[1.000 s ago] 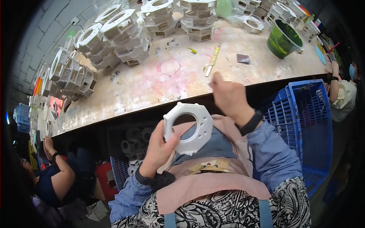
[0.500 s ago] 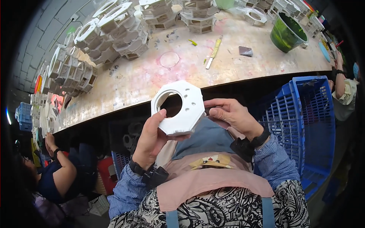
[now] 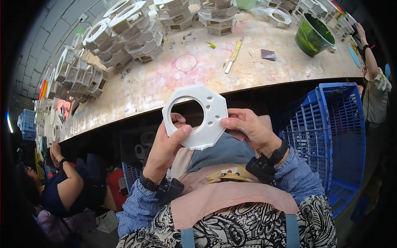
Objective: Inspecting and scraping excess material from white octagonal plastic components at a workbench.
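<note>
A white octagonal plate (image 3: 209,120) with a large round hole and several small holes is held up in front of me, below the table edge. My left hand (image 3: 165,149) grips its lower left rim, thumb on the face beside the hole. My right hand (image 3: 248,128) pinches its right edge. Both wrists wear dark bands. A pink cloth lies over my lap under the plate.
The worn wooden table (image 3: 165,82) carries stacks of white octagonal parts (image 3: 128,33), a green bucket (image 3: 312,35), a yellow-handled tool (image 3: 233,53) and a small dark block (image 3: 268,53). A blue crate (image 3: 331,124) stands at my right. Other people sit at lower left (image 3: 66,186) and far right (image 3: 374,82).
My right hand came down from the table edge and took the plate's right side. The plate turned flatter toward me and now sits a little lower, held by both hands.
</note>
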### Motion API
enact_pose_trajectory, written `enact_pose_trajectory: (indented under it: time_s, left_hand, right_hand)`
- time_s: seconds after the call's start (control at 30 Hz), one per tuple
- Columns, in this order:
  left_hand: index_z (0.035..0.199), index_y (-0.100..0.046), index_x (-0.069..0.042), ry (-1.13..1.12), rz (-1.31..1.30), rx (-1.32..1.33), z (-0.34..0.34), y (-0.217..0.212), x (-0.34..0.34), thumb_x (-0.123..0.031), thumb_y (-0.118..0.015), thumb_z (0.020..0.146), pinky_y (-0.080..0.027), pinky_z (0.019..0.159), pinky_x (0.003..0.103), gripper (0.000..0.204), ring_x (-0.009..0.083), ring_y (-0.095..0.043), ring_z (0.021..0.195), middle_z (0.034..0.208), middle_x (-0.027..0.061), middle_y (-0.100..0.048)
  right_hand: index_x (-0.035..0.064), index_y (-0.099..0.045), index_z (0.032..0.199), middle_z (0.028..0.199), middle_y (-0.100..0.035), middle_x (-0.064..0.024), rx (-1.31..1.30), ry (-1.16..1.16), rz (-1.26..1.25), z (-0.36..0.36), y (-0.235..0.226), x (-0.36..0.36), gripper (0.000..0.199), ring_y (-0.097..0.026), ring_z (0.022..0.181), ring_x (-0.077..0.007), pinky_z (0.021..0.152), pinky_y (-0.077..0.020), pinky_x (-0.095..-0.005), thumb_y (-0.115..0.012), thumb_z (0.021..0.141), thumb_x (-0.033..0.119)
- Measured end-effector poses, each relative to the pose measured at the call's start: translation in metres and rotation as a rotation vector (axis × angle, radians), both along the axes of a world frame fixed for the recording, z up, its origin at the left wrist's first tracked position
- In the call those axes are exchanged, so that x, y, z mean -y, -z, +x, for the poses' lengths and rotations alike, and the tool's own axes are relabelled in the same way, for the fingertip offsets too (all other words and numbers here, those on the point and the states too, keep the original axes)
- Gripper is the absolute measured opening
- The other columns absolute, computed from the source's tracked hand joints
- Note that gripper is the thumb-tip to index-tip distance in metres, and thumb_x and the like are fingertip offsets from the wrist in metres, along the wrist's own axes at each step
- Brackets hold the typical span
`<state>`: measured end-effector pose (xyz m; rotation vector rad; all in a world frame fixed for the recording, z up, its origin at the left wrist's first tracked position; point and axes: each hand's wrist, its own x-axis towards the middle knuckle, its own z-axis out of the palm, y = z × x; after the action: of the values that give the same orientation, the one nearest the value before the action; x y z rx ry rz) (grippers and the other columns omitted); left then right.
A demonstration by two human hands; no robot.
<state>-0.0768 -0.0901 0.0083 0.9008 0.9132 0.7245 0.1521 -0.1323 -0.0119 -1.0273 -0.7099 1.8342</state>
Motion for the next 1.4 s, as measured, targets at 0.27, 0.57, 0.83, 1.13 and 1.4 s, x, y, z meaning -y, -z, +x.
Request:
enact_pose_trajectory:
  time_s: [0.27,0.57,0.83,1.13,1.4]
  left_hand:
    - [0.129,-0.037,0.002,0.136,0.143,-0.046,-0.004,-0.003,0.000,-0.014,-0.076,0.078,-0.046,0.077,0.023,0.066,0.0108,-0.058,0.084,0.091,0.0051,-0.058]
    - [0.112,-0.051,0.000,0.069,0.052,0.107,-0.013,0.004,-0.001,-0.023,-0.071,0.080,-0.049,0.076,0.027,0.043,0.0149,-0.060,0.083,0.089,0.0081,-0.059]
    - [0.105,-0.054,-0.001,-0.167,0.079,0.063,0.002,0.003,0.000,-0.026,-0.060,0.094,-0.052,0.051,0.026,0.028,0.0116,-0.055,0.049,0.059,0.0001,-0.049]
    - [0.095,-0.053,-0.007,-0.292,0.055,0.073,0.015,0.007,0.005,-0.031,-0.054,0.098,-0.043,0.044,0.023,0.025,0.0091,-0.046,0.046,0.058,-0.0023,-0.039]
    - [0.099,-0.049,-0.002,-0.327,0.244,-0.023,0.013,0.001,-0.004,-0.032,-0.055,0.097,-0.049,0.043,0.023,0.030,0.0123,-0.060,0.049,0.072,0.0041,-0.058]
  right_hand:
    - [-0.0022,-0.063,0.109,0.079,-0.060,0.0017,-0.052,0.004,-0.004,0.003,-0.001,0.000,0.035,-0.042,0.056,-0.0009,0.045,-0.0271,-0.0170,-0.069,0.088,0.026]
    - [-0.0044,-0.061,0.112,0.079,-0.059,0.0007,-0.034,-0.028,0.051,0.005,-0.004,0.003,0.038,-0.045,0.058,-0.0024,0.046,-0.0292,-0.0173,-0.070,0.087,0.023]
    - [-0.0036,-0.057,0.115,0.075,-0.058,-0.0019,0.034,-0.036,0.114,-0.006,-0.011,-0.004,0.035,-0.045,0.056,-0.0045,0.046,-0.0324,-0.0185,-0.064,0.092,0.021]
    - [0.0045,-0.055,0.093,0.066,-0.062,-0.0049,0.848,0.418,0.981,-0.045,-0.010,0.000,0.019,-0.060,0.056,-0.0100,0.050,-0.0457,-0.0241,-0.070,0.086,0.013]
    - [0.0089,-0.053,0.084,0.056,-0.053,-0.0066,1.349,0.370,1.180,-0.054,-0.006,-0.030,0.016,-0.055,0.047,-0.0234,0.044,-0.0416,-0.0357,-0.067,0.086,0.017]
